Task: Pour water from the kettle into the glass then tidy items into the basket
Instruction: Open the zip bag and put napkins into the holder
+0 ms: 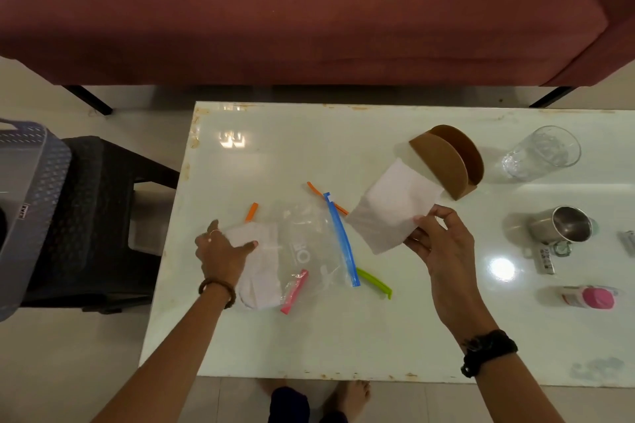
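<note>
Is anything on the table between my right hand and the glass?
Nothing stands directly between. The right hand holds a white napkin; the glass lies beyond it, the brown napkin holder just left of that line.

Maroon sofa (309, 10) behind white table (343, 336); dark stool (103, 199) left of table, on tiled floor (86, 371).

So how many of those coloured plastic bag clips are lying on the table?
4, possibly: two orange plastic clips behind the clear zip bag (maybe one clip's two ends), a pink one under it, a green one beside it. Others may be hidden.
</note>
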A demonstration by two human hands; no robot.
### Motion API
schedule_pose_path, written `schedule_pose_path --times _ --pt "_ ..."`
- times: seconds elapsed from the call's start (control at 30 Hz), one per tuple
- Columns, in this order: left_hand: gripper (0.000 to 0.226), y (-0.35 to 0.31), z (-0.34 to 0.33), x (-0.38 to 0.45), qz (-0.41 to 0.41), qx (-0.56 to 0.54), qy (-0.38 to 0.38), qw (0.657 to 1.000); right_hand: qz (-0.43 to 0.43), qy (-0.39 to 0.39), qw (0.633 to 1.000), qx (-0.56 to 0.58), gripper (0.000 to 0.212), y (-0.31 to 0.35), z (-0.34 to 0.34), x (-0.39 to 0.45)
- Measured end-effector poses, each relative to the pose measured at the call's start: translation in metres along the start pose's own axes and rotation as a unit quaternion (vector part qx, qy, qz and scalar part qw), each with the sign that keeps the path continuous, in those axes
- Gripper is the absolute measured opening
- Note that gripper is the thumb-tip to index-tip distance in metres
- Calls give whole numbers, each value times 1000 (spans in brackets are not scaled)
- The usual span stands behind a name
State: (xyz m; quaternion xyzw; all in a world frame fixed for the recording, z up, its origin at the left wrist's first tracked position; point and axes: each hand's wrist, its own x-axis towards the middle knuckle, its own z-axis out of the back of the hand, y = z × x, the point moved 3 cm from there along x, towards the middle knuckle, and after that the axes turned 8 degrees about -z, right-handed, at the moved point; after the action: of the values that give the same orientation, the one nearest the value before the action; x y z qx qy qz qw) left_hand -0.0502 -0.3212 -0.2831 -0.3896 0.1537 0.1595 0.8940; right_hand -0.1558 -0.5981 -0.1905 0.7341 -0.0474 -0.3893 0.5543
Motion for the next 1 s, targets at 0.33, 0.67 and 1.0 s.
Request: schedule_pose_path --times 0.33,0.67,1.0 --pt "50 -115 -62 -93 89 -458 352 811 -40 86 995 -26 38 0 -26 -15" --pt "57 -114 -64 -108 57 -505 340 791 161 -1 945 -283 40 0 -42 -39" --pt "36 -109 -67 -110 23 -482 322 815 115 12 964 -238 32 -8 -42 -47"
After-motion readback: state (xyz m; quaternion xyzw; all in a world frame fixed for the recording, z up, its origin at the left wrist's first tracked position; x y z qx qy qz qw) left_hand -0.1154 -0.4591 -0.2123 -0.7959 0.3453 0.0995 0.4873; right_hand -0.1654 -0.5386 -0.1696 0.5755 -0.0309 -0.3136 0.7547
